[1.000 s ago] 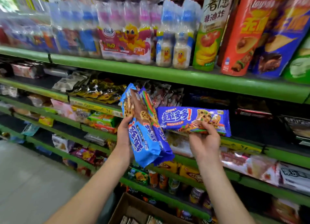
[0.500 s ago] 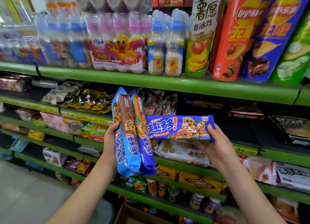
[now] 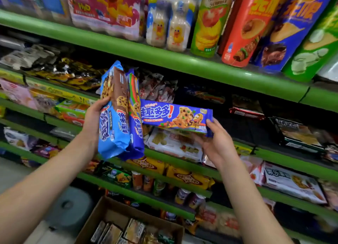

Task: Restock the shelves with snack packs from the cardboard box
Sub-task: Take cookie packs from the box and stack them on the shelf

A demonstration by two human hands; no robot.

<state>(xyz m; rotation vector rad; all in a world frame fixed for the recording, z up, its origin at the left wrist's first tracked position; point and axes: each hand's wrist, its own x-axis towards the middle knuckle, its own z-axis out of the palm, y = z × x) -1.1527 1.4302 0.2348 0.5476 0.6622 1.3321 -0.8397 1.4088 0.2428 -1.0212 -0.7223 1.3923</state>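
My left hand grips a bundle of blue cookie packs, held upright in front of the green shelves. My right hand holds one purple-blue cookie pack flat and sideways by its right end, its left end touching the bundle. Low in the view sits the open cardboard box with several more snack packs inside.
Tall chip tubes and drink bottle packs stand on the top shelf. A white biscuit pack lies on the shelf just under the held pack, with a dark gap to its right. Lower shelves hold mixed snacks.
The view has tilted down, so more of the box shows. The right-hand pack has shifted slightly right and tilted. Both hands keep their grips.
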